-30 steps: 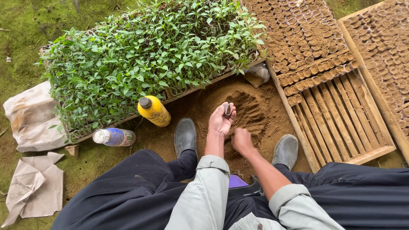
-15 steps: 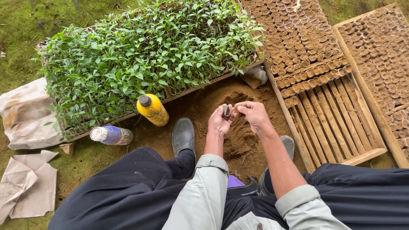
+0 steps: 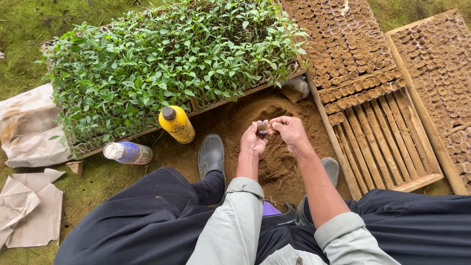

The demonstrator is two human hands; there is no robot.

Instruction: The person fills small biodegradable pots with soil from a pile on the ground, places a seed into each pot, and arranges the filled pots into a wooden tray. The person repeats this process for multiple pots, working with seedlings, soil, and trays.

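My left hand (image 3: 253, 141) holds a small dark seedling pot (image 3: 262, 128) upright between its fingertips, above a heap of loose brown soil (image 3: 277, 147). My right hand (image 3: 290, 131) is closed, its fingertips pressed against the pot's mouth with soil pinched in them. Both hands hover over the soil heap between my two dark shoes (image 3: 211, 155).
A tray of green seedlings (image 3: 167, 64) lies ahead on the left. A slatted wooden tray (image 3: 387, 142), partly filled with soil pots (image 3: 343, 44), is on the right. A yellow bottle (image 3: 177, 124), a clear bottle (image 3: 127, 153) and crumpled paper sacks (image 3: 29, 206) lie on the left.
My right hand rose from the soil heap to the pot held in my left hand and now presses at its mouth. The left hand has barely moved.
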